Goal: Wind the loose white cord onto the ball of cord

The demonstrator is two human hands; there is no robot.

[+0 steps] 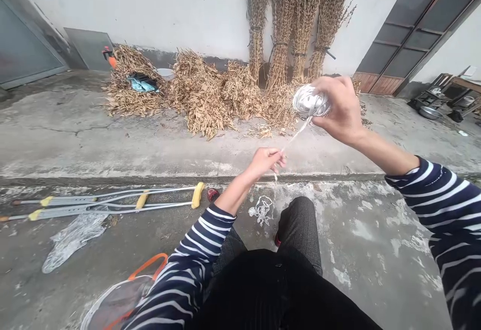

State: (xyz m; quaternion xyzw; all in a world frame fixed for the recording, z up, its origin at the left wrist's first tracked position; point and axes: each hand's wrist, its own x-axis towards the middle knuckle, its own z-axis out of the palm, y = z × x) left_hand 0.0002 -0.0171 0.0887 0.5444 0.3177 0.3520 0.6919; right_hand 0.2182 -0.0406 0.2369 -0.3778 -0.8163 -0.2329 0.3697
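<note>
My right hand [340, 110] is raised at the upper right, its fingers wrapped round a ball of white string [311, 101]. A taut strand [296, 135] runs down and left from the ball to my left hand [266, 162]. The left fingers pinch that strand, and a short end hangs below them. On the ground between my feet lies a loose tangle of white string [263, 210]. Whether it joins the strand in my left hand, I cannot tell.
A pair of crutches [124, 200] lies at the left beside a clear plastic bag [77, 237]. An orange-handled bag [124, 302] stands at lower left. Beyond a low concrete step [124, 177], dried plant heaps [203, 89] and upright bundles [280, 34] line the wall.
</note>
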